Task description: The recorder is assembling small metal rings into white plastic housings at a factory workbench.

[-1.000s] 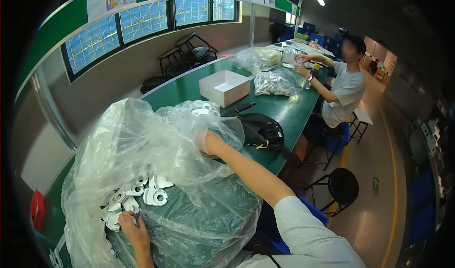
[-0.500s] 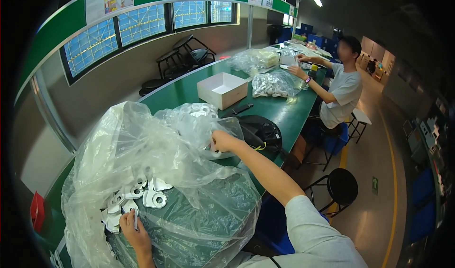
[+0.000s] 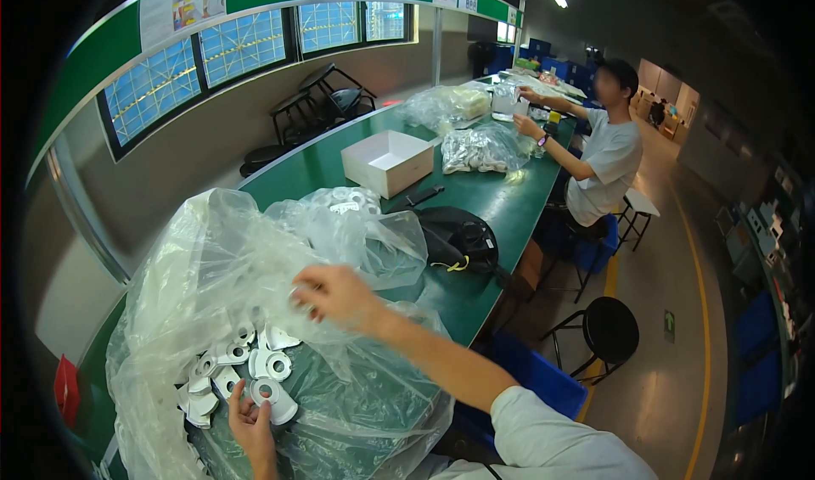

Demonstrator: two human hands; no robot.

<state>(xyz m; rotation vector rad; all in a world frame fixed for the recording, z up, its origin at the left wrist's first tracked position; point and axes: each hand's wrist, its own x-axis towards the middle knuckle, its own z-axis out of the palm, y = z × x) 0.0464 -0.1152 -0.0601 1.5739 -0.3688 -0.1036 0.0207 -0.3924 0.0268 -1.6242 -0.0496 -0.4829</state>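
**Wrestling a floppy bag of small white parts**

Sprawling across the lower left of the frame was the big clear plastic bag (image 3: 212, 276), slumped on the long green workbench (image 3: 492, 204) that ran away toward the upper right. The film looked thin, crinkled and limp, with no stiffness to hold any shape, so it seemed sure to sag and slide wherever it was not gathered up. A bunched fold of the film looked the safest place to grip; a single smooth layer would likely slip or stretch.

Near the middle, the right hand (image 3: 335, 295) came in over the bag, fingers curled and pinching a fold of the film at its upper side. Just beyond it lay a smaller clear bag (image 3: 356, 225) of pale pieces, and next to that a black pouch (image 3: 458, 238).

At the bottom left, the left hand (image 3: 250, 425) was down inside the open mouth, fingers closed narrow on one of the white ring-shaped parts (image 3: 267, 370). These flat pieces with round holes lay in a loose heap on the bag's floor. They looked rigid, light singly, smooth and easy to fumble, so the rim or the hole seemed the best hold. Together they probably gave the bag real weight low down.

Further up the bench sat an open white box (image 3: 386, 162), with a seated co-worker (image 3: 607, 153) at the far end.
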